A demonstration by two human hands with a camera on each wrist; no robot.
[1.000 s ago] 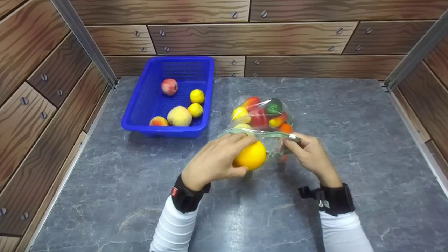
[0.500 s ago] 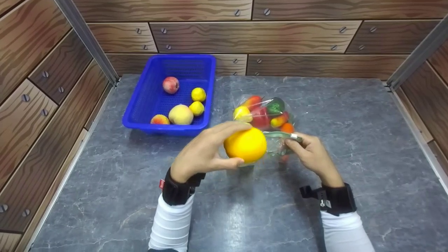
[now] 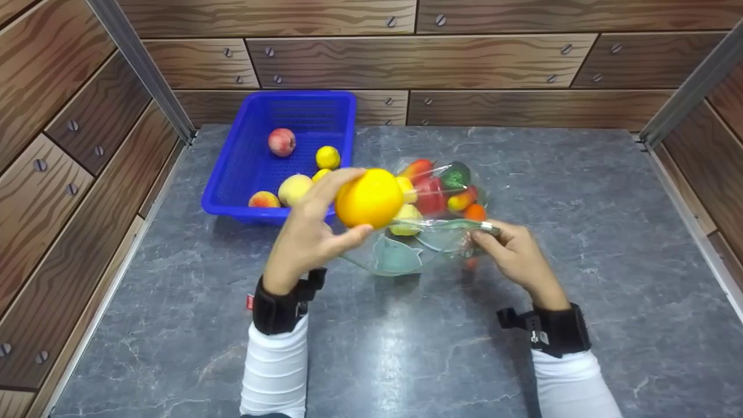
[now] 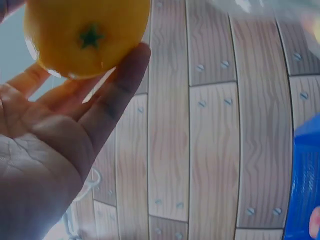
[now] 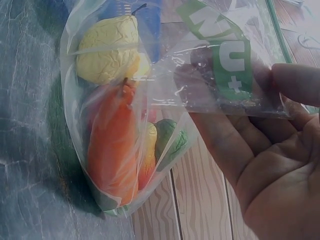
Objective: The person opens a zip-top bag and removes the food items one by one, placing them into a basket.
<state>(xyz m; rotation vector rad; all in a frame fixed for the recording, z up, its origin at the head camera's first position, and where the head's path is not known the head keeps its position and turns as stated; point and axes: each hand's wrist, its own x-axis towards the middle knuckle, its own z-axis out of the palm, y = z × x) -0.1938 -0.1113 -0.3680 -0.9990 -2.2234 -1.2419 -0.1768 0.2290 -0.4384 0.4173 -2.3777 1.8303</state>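
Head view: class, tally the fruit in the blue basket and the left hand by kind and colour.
Orange, in left hand: 1
Yellow lemons, one partly hidden: 2
Pale yellow peach: 1
Red-and-yellow fruit: 1
Red fruit: 1
Total: 6

Basket (image 3: 229, 210), fruit (image 3: 281, 143) inside, is sitting far left on bench (image 3: 371, 360); bag (image 3: 400, 258) with produce (image 3: 430, 195) is lying to its right. Left fingers (image 3: 325, 188) are holding orange (image 3: 371, 198) above bench, between both.
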